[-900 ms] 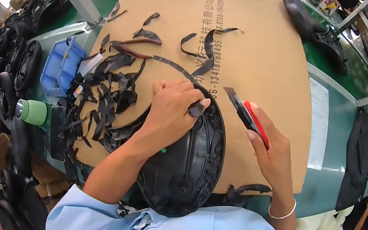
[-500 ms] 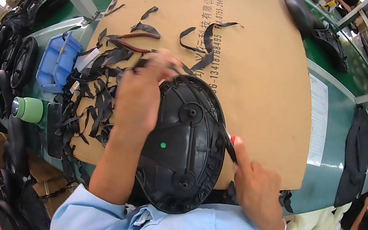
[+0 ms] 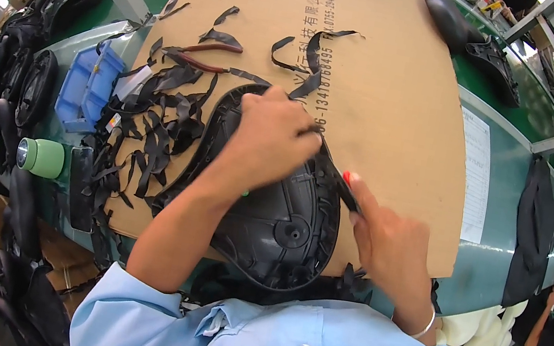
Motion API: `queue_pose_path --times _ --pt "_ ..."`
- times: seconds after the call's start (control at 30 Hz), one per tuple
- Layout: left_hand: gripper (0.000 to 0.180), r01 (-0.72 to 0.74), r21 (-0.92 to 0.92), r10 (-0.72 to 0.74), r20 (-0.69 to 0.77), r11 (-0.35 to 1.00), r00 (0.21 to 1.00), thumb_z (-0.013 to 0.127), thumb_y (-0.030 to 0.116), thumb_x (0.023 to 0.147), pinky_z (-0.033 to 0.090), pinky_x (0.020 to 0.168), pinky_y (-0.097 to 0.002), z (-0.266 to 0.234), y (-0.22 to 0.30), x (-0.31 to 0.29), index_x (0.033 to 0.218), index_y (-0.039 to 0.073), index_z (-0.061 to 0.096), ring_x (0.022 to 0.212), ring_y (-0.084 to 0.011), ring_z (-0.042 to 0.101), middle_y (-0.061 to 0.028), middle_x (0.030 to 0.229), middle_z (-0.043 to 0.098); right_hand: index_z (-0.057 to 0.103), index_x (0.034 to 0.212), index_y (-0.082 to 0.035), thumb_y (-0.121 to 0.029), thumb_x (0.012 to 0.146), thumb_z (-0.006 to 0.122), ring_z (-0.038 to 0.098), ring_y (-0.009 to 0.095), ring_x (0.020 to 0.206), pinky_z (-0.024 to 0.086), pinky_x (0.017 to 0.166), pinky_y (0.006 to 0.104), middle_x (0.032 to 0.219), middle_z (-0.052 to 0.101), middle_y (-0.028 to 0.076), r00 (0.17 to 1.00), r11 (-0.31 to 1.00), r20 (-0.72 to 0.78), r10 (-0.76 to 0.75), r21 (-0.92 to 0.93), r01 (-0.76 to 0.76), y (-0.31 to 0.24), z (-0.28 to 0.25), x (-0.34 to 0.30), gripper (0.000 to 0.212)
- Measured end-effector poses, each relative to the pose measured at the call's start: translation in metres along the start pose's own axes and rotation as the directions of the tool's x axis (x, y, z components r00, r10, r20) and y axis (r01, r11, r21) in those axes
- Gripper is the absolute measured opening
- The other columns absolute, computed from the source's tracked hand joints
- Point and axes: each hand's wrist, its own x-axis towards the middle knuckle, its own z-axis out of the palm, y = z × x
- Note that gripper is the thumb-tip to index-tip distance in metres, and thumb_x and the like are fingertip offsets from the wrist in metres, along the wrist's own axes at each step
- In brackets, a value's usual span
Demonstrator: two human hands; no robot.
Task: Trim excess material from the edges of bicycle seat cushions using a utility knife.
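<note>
Head view: black pear-shaped shell [image 3: 267, 234], ribbed inner face up, mid-frame at the near edge of the table [image 3: 499, 234]. Wide end toward the wearer, narrow end pointing up-frame, over a cardboard sheet [image 3: 408, 100].

Left hand [image 3: 272, 139] sits over the narrow part of the shell, fingers curled; grip narrow, pinching a dark strip [image 3: 309, 131] between thumb and index. Most of that strip is hidden.

Right hand [image 3: 388, 246] is right of the shell, grip wrapped on a red-and-black cutter [image 3: 349, 194]. Cutter is close to the shell's right rim; can't make out the blade, or whether it touches. White bracelet [image 3: 425, 324] on that wrist.

Left of the shell: pile of black offcuts [image 3: 158, 152], some running off the cardboard. Red-handled pliers [image 3: 212, 47] above the pile. More loose strips [image 3: 313, 53] upper centre.

Far left on the table: blue bin [image 3: 84, 91], green-and-dark container [image 3: 46, 158] lying on its side. Right: paper sheet [image 3: 473, 174], dark cloth-like piece [image 3: 534, 233]. Dark saddle [image 3: 443, 21] upper right.
</note>
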Motion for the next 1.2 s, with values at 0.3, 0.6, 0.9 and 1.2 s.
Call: queue_pose_path --times 0.3,0.6,0.9,1.2 --pt "0.019 0.27 -0.794 -0.146 0.227 0.545 0.963 0.059 0.017 0.088 0.047 0.061 -0.0286 -0.029 0.028 0.004 0.082 -0.001 0.059 0.07 -0.0152 0.059 -0.0073 0.073 0.061 0.046 0.132 -0.012 -0.015 0.086 0.056 0.053 0.031 0.045 0.036 0.043 0.0416 0.057 0.056 0.011 0.997 0.999 0.055 0.044 0.003 -0.044 0.0 -0.017 -0.027 0.047" --pt "0.014 0.498 -0.579 -0.374 0.329 0.645 0.867 0.064 0.017 0.077 0.038 0.064 -0.0243 -0.019 -0.004 0.006 0.078 0.003 0.064 0.065 -0.0145 0.051 -0.0021 0.062 0.056 0.045 0.133 -0.013 -0.015 0.085 0.057 0.054 0.033 0.048 0.036 0.046 0.0448 0.057 0.056 0.011 0.989 0.992 0.103 0.109 0.05 -0.114 -0.012 -0.014 -0.031 0.049" --pt "0.055 0.486 -0.31 -0.564 -0.256 0.817 0.785 0.071 0.027 0.079 0.045 0.09 -0.0339 -0.071 -0.029 -0.028 0.118 -0.007 0.052 0.1 -0.0219 0.059 -0.0146 0.106 0.063 0.056 0.125 -0.011 -0.01 0.081 0.062 0.061 0.028 0.06 0.042 0.052 0.0337 0.07 0.064 0.011 0.976 0.986 0.157 0.15 0.05 -0.16 0.002 -0.025 -0.027 0.044" --pt "0.05 0.537 -0.734 -0.694 0.125 0.417 0.709 0.066 0.01 0.08 0.042 0.094 -0.0312 -0.06 0.0 -0.107 0.124 -0.005 0.047 0.107 -0.0207 0.054 -0.0135 0.117 0.057 0.05 0.132 -0.019 -0.004 0.081 0.062 0.055 0.024 0.056 0.044 0.051 0.0337 0.072 0.057 0.009 0.983 0.903 -0.183 0.032 0.427 0.05 0.038 0.014 -0.021 0.054"
